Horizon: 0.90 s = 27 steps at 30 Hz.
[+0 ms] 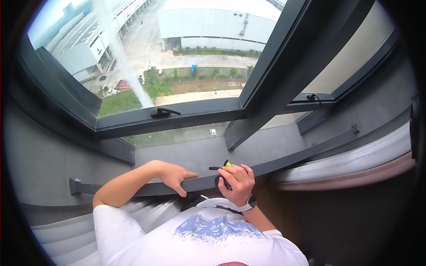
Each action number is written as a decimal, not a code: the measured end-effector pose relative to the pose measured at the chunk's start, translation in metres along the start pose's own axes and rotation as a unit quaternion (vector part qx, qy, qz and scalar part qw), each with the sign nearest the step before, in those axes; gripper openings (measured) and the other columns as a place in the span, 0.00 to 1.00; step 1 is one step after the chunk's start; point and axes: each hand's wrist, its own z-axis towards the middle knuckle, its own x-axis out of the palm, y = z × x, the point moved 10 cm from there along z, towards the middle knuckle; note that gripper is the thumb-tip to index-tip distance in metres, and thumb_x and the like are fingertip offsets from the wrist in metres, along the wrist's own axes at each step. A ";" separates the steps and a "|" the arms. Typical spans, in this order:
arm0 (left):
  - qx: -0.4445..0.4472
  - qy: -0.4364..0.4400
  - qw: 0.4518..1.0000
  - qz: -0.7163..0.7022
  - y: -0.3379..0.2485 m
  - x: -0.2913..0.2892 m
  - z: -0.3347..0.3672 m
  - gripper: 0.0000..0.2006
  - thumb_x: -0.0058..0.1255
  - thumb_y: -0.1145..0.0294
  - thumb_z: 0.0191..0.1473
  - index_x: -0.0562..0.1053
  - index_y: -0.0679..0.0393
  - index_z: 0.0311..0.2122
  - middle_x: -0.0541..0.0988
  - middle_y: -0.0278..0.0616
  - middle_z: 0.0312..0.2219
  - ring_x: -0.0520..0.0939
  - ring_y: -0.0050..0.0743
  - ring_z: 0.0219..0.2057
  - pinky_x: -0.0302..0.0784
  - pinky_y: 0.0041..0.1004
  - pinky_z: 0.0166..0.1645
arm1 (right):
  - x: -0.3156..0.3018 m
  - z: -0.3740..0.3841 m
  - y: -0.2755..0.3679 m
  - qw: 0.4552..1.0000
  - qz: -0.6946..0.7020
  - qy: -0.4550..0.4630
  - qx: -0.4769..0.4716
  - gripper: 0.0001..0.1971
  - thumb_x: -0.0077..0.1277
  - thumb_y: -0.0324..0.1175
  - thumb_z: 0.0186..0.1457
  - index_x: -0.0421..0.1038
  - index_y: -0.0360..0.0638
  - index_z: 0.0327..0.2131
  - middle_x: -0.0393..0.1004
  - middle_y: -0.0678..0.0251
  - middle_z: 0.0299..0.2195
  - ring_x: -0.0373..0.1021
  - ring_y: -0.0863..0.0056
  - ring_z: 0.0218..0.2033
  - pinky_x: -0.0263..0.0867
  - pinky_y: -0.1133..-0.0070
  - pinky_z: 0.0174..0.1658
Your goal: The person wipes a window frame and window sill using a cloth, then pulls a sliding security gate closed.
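At the centre of the frame, the right hand [239,184] has its fingers curled closed around a small black-and-yellow tool [228,164]. The rounded black body of the tool is partly hidden by the hand, so what its case holds cannot be told; the yellow part shows above the fingers, and a thin black tab juts toward the left. It sits over the dark grey rail [288,158] that crosses the frame from lower left to right. Just left of it, the left hand [171,175] lies at the same rail, thumb and index finger spread well apart, the index pointing right; whether it presses on the metal cannot be told.

For markings, a white building [213,29] at the top carries short dark lettering [238,14], and the white T-shirt [146,248] bears a blue print [217,227]. A watch [252,201] with a pale band is on the right wrist.

Beyond the rail runs a grey ledge [182,151], below a dark window frame [195,116] with a black handle [165,112]. Pleated white curtains [73,239] fill the lower left; a white curtain [355,163] and a pinkish-brown curtain [350,179] gather at right, above dark floor.
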 end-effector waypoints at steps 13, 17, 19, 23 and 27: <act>0.003 -0.029 0.999 0.015 0.003 -0.003 0.001 0.47 0.66 0.48 0.52 0.63 0.60 0.72 0.81 0.59 0.56 0.82 0.60 0.57 0.78 0.47 0.62 | -0.057 -0.014 -0.126 0.990 -0.054 -0.022 0.132 0.16 0.61 0.28 0.54 0.82 0.39 0.48 0.84 0.55 0.42 0.80 0.51 0.47 0.74 0.58 0.62; 0.010 -0.019 1.000 0.024 0.003 -0.003 0.004 0.47 0.66 0.48 0.52 0.63 0.60 0.72 0.81 0.59 0.57 0.82 0.60 0.58 0.77 0.47 0.62 | 0.009 0.004 0.003 0.997 0.068 0.033 0.030 0.15 0.65 0.30 0.53 0.84 0.43 0.45 0.84 0.60 0.44 0.81 0.55 0.48 0.77 0.58 0.58; 0.012 -0.033 0.999 -0.010 0.005 -0.002 0.004 0.47 0.66 0.48 0.52 0.63 0.60 0.72 0.80 0.58 0.59 0.81 0.59 0.59 0.77 0.47 0.63 | 0.029 0.004 0.035 0.995 0.093 0.047 -0.001 0.14 0.66 0.33 0.53 0.84 0.47 0.45 0.84 0.65 0.46 0.82 0.63 0.49 0.73 0.56 0.62; -0.006 -0.004 1.000 -0.010 0.004 -0.003 -0.001 0.47 0.66 0.48 0.52 0.63 0.60 0.72 0.79 0.57 0.61 0.81 0.58 0.60 0.77 0.46 0.64 | 0.012 0.002 -0.006 0.998 0.009 0.057 -0.007 0.17 0.65 0.32 0.52 0.85 0.50 0.47 0.86 0.71 0.45 0.83 0.71 0.48 0.57 0.52 0.73; 0.007 -0.035 0.999 -0.002 0.003 -0.005 0.000 0.47 0.66 0.48 0.52 0.64 0.60 0.72 0.79 0.56 0.61 0.81 0.57 0.60 0.77 0.46 0.64 | -0.049 -0.012 -0.120 0.994 -0.085 0.021 0.068 0.14 0.60 0.31 0.56 0.84 0.47 0.46 0.86 0.67 0.47 0.82 0.65 0.49 0.56 0.51 0.73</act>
